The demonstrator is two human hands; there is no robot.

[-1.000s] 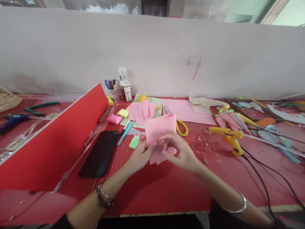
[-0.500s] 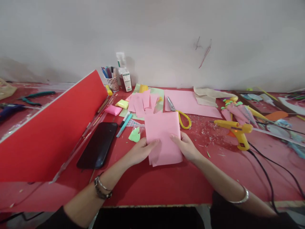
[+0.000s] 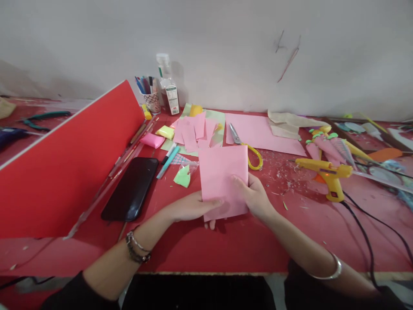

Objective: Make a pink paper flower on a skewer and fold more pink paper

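Observation:
Pink paper point(image 3: 222, 168), folded or stacked into a rectangle, is held above the red table between both hands. My left hand point(image 3: 196, 206) grips its lower left, thumb across the front and some fingertips showing below the bottom edge. At the right side, my right hand point(image 3: 253, 193) pinches the paper with the thumb on the front; its other fingers are hidden behind. Just beyond the paper lie yellow-handled scissors point(image 3: 253, 158), partly covered by its top right corner. Cut pink strips point(image 3: 190, 133) rest on a light green sheet behind it.
A yellow glue gun point(image 3: 325, 170) with a black cord lies at right. To the left are a black phone point(image 3: 132, 189), markers point(image 3: 168, 161) and a leaning red board point(image 3: 74, 168). A bottle point(image 3: 170, 94) and a pen cup point(image 3: 151, 101) stand by the wall. A pink sheet point(image 3: 258, 133) lies behind.
My left hand has slid lower along the paper, its fingertips now showing beneath. The paper's bottom edges look more even, and its lower edge tilts up to the right. The camera view has shifted slightly.

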